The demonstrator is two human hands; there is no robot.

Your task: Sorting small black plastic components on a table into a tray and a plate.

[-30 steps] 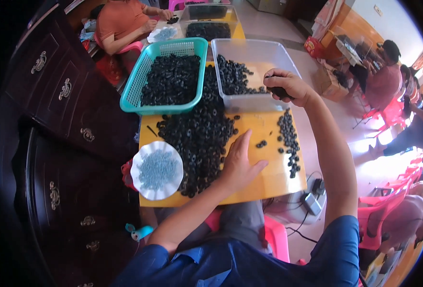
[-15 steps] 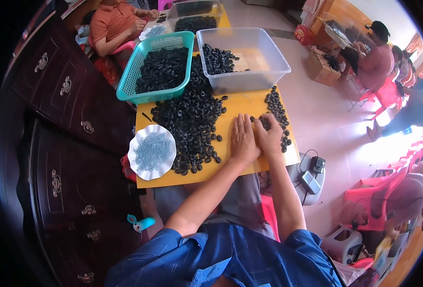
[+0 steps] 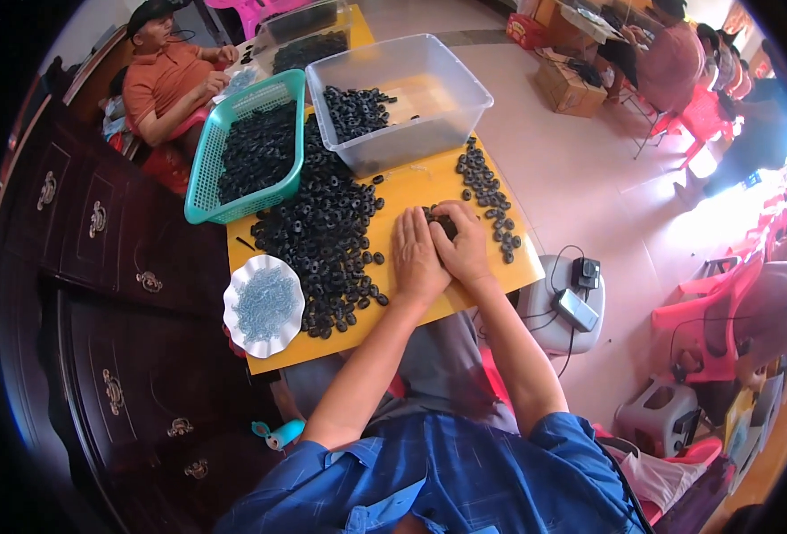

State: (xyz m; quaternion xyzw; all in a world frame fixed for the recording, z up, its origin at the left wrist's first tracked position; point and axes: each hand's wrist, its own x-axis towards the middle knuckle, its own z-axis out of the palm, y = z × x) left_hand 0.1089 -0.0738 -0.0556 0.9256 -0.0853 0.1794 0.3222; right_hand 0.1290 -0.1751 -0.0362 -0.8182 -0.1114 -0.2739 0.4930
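Note:
My left hand (image 3: 418, 256) lies on the yellow tabletop, palm down, its fingers stretched out. Against its right side, my right hand (image 3: 461, 247) curls over a few black oval pieces (image 3: 447, 224), partly hidden by the fingers. To the left of both hands spreads a big heap of the same small black oval pieces with holes (image 3: 318, 236). A thinner band of loose black pieces (image 3: 489, 198) runs along the table's right side, apart from my right hand. A white scalloped plate (image 3: 231, 325) at the near left holds many small bluish clear bits.
Behind the heap stand a green plastic basket (image 3: 199, 191) full of black pieces and a clear plastic bin (image 3: 451, 98) partly filled with them. A person in orange (image 3: 158, 84) sits at the far left. Dark drawers (image 3: 100, 294) flank the table; a grey stool (image 3: 545, 329) bears wired devices.
The head view has turned, shifting the scene left and tilting it. My right hand has moved left, away from the band of loose pieces and closer against my left hand.

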